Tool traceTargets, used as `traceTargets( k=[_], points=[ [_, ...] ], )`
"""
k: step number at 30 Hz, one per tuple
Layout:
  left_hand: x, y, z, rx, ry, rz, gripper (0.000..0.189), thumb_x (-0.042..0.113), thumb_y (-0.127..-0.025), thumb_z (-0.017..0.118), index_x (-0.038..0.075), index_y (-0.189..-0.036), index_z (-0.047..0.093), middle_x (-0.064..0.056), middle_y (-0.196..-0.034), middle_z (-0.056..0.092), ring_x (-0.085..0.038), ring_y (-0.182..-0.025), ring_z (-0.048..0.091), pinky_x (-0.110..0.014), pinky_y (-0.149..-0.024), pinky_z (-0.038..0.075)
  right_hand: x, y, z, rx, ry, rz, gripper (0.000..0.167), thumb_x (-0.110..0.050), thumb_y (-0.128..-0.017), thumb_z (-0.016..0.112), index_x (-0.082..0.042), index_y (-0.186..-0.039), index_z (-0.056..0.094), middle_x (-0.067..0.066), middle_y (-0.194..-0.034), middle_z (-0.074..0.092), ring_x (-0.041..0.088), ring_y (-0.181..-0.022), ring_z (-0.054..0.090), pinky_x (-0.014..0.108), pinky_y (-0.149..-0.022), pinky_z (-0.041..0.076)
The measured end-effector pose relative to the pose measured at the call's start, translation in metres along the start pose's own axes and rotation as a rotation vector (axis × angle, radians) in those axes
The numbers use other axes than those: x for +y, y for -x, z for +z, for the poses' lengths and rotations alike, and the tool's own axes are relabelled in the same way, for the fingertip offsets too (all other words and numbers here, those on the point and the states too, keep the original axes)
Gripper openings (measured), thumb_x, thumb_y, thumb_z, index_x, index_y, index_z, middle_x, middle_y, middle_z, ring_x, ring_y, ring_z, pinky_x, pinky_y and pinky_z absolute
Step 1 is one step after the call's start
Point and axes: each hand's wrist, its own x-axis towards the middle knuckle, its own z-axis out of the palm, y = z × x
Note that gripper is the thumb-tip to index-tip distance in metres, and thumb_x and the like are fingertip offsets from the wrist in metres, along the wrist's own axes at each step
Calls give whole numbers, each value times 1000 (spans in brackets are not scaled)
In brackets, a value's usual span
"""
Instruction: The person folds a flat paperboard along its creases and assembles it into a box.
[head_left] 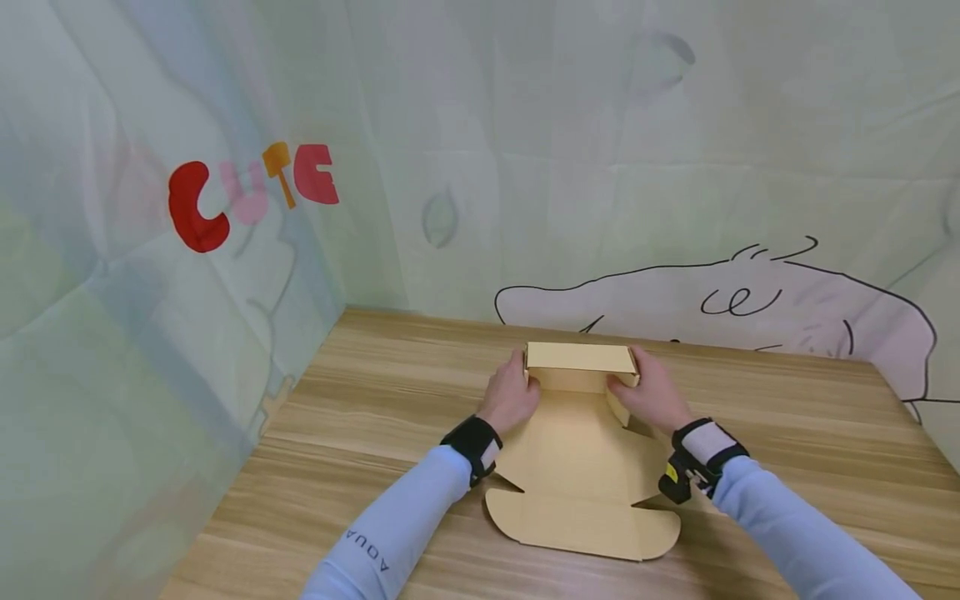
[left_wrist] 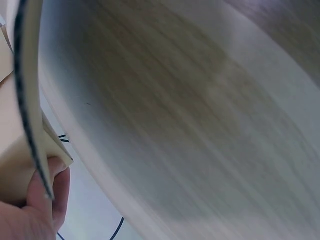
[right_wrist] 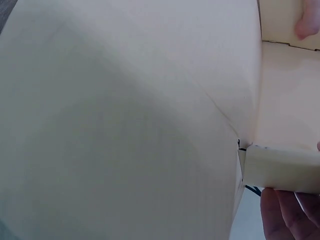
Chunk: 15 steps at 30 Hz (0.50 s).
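Note:
A partly folded brown cardboard box (head_left: 577, 450) lies on the table, its far end standing up as a wall with a folded top strip. My left hand (head_left: 512, 396) grips the left corner of that end, thumb on the inner side. At the right corner my right hand (head_left: 654, 393) holds the raised side, thumb inside and fingers outside. The left wrist view has the left thumb and fingers pinching a cardboard edge (left_wrist: 45, 135). In the right wrist view, right fingertips (right_wrist: 282, 215) press under a small side flap (right_wrist: 280, 167). The near lid flap with rounded ears lies spread toward me.
The wood-grain table (head_left: 375, 400) extends around the box. A printed cloth backdrop (head_left: 465, 125) rises behind and at the left, with the word CUTE and a line-drawn cartoon. A wrist camera (head_left: 678, 477) hangs from the right wristband, near the box's right flap.

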Motion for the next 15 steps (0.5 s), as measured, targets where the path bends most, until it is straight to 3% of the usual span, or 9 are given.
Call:
traceTargets(
  k=[5, 7, 9, 11, 13, 15],
  points=[
    [0, -1, 1, -7, -3, -6, 36, 9, -99, 51, 1, -134, 47, -18, -106, 67, -18, -65, 54, -26, -54, 44, -3, 0, 1, -16, 22, 63, 56, -9, -96, 56, 12, -144, 36, 39, -144, 47, 53, -134, 46, 67, -110, 39],
    [0, -1, 1, -8, -4, -6, 37, 9, -99, 51, 1, -134, 47, -19, -108, 67, -18, -66, 54, -25, -54, 44, -4, 0, 1, -15, 26, 72, 60, -8, -96, 55, 13, -147, 32, 40, -148, 41, 54, -135, 44, 67, -111, 36],
    [0, -1, 2, -7, -4, -9, 37, 9, -99, 51, 1, -135, 47, -19, -110, 67, -18, -67, 54, -25, -55, 44, -5, 0, 1, -8, 18, 65, 56, -6, -95, 55, 12, -145, 36, 38, -144, 47, 48, -117, 58, 62, -103, 46],
    [1, -1, 2, -9, 2, -15, 37, 9, -99, 51, 1, -135, 47, -19, -112, 67, -19, -68, 55, -26, -56, 45, -6, 1, 1, -1, 9, 60, 51, -4, -95, 54, 11, -141, 40, 37, -138, 54, 36, -86, 63, 51, -86, 54],
    [1, -1, 2, -7, 0, -18, 38, 9, -99, 52, 0, -135, 47, -20, -113, 67, -20, -70, 55, -27, -58, 46, -7, 1, 1, 0, 2, 70, 49, -2, -94, 53, 10, -140, 41, 36, -134, 57, 22, -64, 51, 39, -70, 50],
    [1, 0, 3, -7, -5, -20, 38, 9, -99, 52, 0, -136, 47, -20, -115, 68, -20, -72, 56, -29, -61, 48, -8, 1, 1, -2, 6, 89, 53, -2, -94, 51, 11, -143, 38, 37, -137, 54, 16, -57, 43, 35, -68, 46]
  ],
)
